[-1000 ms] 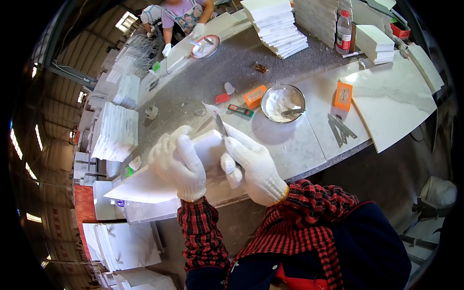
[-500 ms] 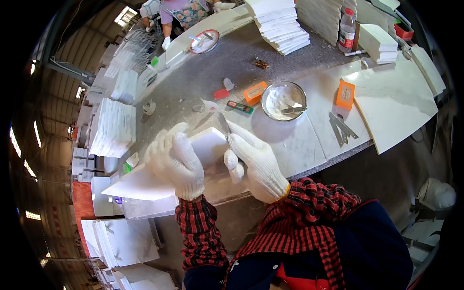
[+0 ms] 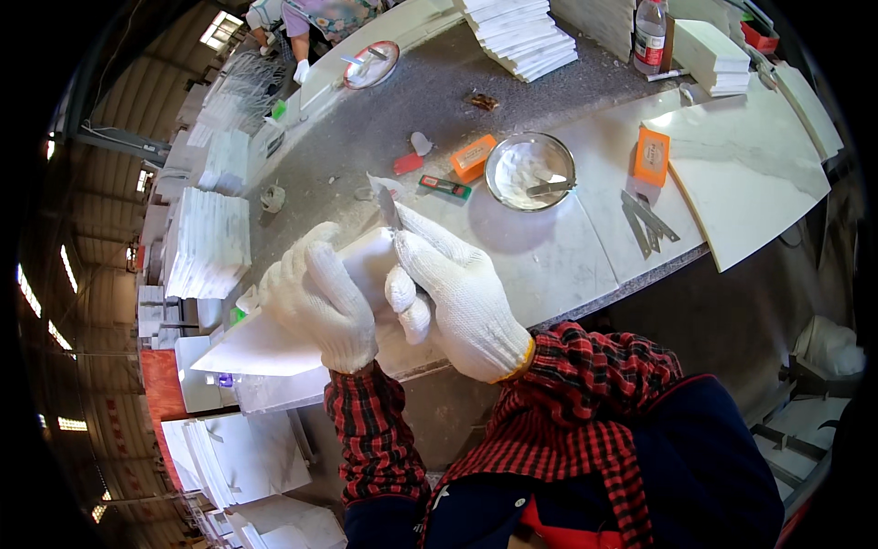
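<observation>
My left hand (image 3: 320,297), in a white knitted glove, grips a white stone slab (image 3: 261,348) that is tilted up over the bench's near edge. In my gloved right hand (image 3: 462,297) is a thin grey putty knife (image 3: 390,212), its blade pointing up and away at the slab's far right corner. The fingers of that hand hide the handle. Beyond the hands stands a round metal bowl (image 3: 488,174) of white paste, with another putty knife (image 3: 549,188) lying in it.
Orange boxes (image 3: 473,157) (image 3: 651,156), a green-and-black box cutter (image 3: 445,188) and loose metal blades (image 3: 649,222) lie on the bench. White tile stacks (image 3: 215,242) (image 3: 521,37) stand left and far. A plastic bottle (image 3: 649,41) is at the back right. Another person (image 3: 329,18) works beyond.
My right hand has moved left with the putty knife, nearer to my left hand. The blade now stands more upright at the slab's corner. The whole view has shifted slightly.
</observation>
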`<state>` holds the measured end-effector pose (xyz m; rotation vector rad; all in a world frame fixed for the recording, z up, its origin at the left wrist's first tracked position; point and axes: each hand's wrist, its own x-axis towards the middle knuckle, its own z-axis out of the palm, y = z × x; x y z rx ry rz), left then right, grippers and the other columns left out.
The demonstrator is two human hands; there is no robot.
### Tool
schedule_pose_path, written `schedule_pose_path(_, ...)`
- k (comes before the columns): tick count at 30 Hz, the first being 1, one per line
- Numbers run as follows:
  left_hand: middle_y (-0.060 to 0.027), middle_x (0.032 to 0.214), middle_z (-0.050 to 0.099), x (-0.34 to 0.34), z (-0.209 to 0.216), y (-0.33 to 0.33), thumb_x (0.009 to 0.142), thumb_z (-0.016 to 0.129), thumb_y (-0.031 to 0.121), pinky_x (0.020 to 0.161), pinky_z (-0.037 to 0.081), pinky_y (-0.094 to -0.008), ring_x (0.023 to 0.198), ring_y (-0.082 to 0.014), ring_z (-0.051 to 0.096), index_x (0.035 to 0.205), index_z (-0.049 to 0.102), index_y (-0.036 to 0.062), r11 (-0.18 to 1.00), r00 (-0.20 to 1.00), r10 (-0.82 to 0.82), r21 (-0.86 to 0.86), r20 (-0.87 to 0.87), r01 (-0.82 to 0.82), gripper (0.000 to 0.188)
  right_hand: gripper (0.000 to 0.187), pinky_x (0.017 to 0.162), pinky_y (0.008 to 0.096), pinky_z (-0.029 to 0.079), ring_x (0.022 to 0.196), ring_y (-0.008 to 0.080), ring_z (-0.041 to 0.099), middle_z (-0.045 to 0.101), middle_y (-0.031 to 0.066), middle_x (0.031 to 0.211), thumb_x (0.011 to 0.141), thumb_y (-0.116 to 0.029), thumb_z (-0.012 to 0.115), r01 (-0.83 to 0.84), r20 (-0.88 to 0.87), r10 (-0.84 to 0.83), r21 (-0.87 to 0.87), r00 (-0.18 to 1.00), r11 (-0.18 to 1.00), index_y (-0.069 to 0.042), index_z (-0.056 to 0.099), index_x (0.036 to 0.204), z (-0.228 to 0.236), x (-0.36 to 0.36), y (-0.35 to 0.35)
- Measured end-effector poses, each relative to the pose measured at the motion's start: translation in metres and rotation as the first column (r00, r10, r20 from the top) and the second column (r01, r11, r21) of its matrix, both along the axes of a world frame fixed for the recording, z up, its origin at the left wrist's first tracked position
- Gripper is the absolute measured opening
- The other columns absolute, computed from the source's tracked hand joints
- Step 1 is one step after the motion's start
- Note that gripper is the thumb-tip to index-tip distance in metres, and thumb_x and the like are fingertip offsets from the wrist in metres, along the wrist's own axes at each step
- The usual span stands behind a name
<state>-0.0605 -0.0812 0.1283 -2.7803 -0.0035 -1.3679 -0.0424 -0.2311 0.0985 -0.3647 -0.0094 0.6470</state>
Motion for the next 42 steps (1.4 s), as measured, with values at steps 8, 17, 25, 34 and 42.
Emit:
schedule_pose_path(8, -0.0134, 0.090, 0.076, -0.002, 0.003, -0.003, 0.107, 0.045, 0.023, 0.081, 0.048, -0.0442, 0.082, -0.0337, 0.070, 0.095, 0.075, 0.0035, 1.000, 1.000, 0.008, 0.003, -0.023, -0.008, 0.038, 0.054, 0.051, 0.0240, 0.046, 0.057, 0.0088, 0.055, 0.066, 0.0033, 0.076, 0.108, -0.021, 0.056, 0.005, 0.036, -0.004, -0.031, 0.999, 1.000, 0.001, 0.043, 0.155, -0.002, -0.003, -0.003)
schedule_pose_path(17, -0.0134, 0.088, 0.076, -0.004, 0.002, -0.003, 0.107, 0.046, 0.023, 0.081, 0.049, -0.0439, 0.083, -0.0341, 0.071, 0.094, 0.075, 0.0037, 1.000, 1.000, 0.005, 0.024, -0.011, -0.005, 0.037, 0.053, 0.049, 0.0236, 0.041, 0.055, 0.0090, 0.050, 0.062, 0.0026, 0.075, 0.110, -0.028, 0.053, -0.002, 0.031, 0.005, -0.097, 1.000, 0.995, -0.003, 0.044, 0.156, -0.004, -0.005, -0.004)
schedule_pose_path(25, -0.0131, 0.088, 0.076, -0.001, 0.002, 0.000, 0.107, 0.046, 0.023, 0.079, 0.048, -0.0445, 0.082, -0.0338, 0.070, 0.094, 0.075, 0.0033, 0.999, 0.999, -0.028, 0.019, 0.022, 0.027, 0.037, 0.047, 0.050, 0.0228, 0.042, 0.055, 0.0078, 0.052, 0.063, 0.0021, 0.074, 0.108, -0.021, 0.056, -0.066, 0.114, 0.075, -0.081, 0.991, 0.995, -0.005, 0.051, 0.152, -0.012, 0.002, -0.014)
schedule_pose_path(34, -0.0133, 0.087, 0.075, -0.001, 0.000, 0.003, 0.107, 0.044, 0.023, 0.076, 0.048, -0.0443, 0.080, -0.0342, 0.070, 0.093, 0.074, 0.0028, 0.999, 0.999, -0.044, 0.024, 0.028, 0.043, 0.039, 0.048, 0.047, 0.0252, 0.040, 0.053, 0.0086, 0.050, 0.060, 0.0029, 0.070, 0.108, -0.021, 0.055, -0.114, 0.205, 0.127, -0.071, 0.971, 0.991, -0.004, 0.050, 0.152, -0.021, 0.009, -0.017)
schedule_pose_path(42, -0.0125, 0.089, 0.076, 0.001, 0.001, 0.001, 0.107, 0.045, 0.023, 0.078, 0.048, -0.0427, 0.083, -0.0328, 0.070, 0.094, 0.075, 0.0040, 0.999, 1.000, -0.029, 0.015, 0.001, 0.029, 0.038, 0.050, 0.049, 0.0236, 0.039, 0.056, 0.0064, 0.049, 0.060, 0.0007, 0.074, 0.109, -0.021, 0.054, -0.096, 0.277, 0.131, -0.137, 0.952, 0.986, -0.006, 0.047, 0.156, -0.025, 0.011, -0.015)
